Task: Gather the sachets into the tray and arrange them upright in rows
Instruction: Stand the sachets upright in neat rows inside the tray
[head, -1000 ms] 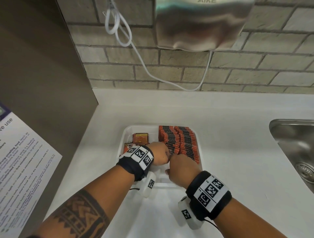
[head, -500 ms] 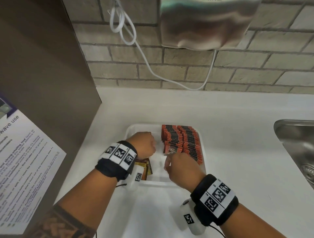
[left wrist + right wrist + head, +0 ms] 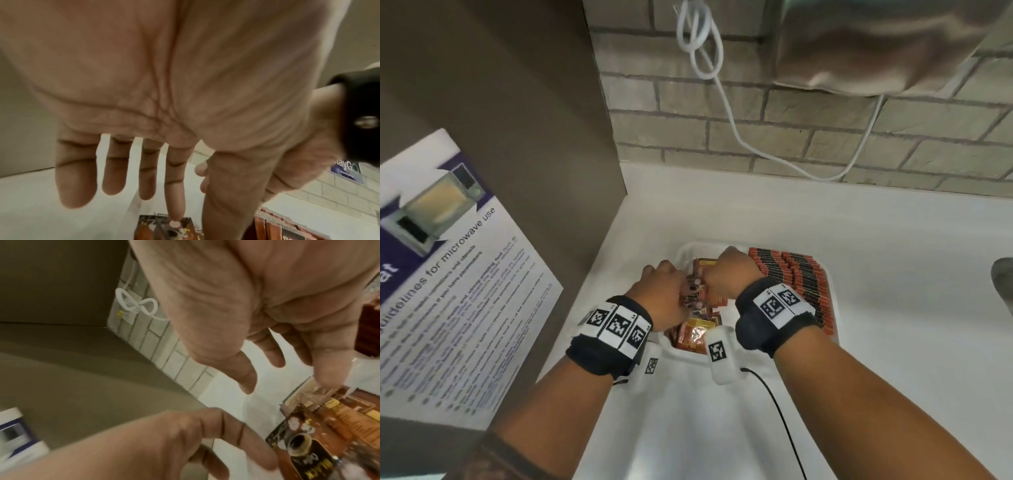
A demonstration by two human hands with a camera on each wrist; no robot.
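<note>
Both hands work over the loose sachets (image 3: 697, 330) lying flat in the left half of the white tray (image 3: 830, 337), while the upright rows (image 3: 796, 279) fill its right half. The left hand (image 3: 662, 294) has its fingers (image 3: 78, 175) extended and slightly spread, index tip pressing on the top edge of a sachet; the thumb runs down beside it, and whether the two pinch that sachet cannot be determined. The right hand (image 3: 731, 270) reaches down with relaxed, partly extended fingers (image 3: 327, 369), one tip touching a loose sachet (a "Black Coffee" print is legible next to it in the right wrist view); no closed grip is visible. Risks from this position: the right wrist and its strap sit just beside the upright rows, so a sideways movement could tip the nearest sachets out of line; the flat foil packs overlap, so a pinch may lift several at once or let one slip; two hands crowding the same pile may obstruct each other. Limits of observation: in the head view the hands cover most of the loose pile, so its count and orientation are unknown; both wrist views are blurred and dominated by palm; the near tray rim is partly hidden behind the wrist units
</note>
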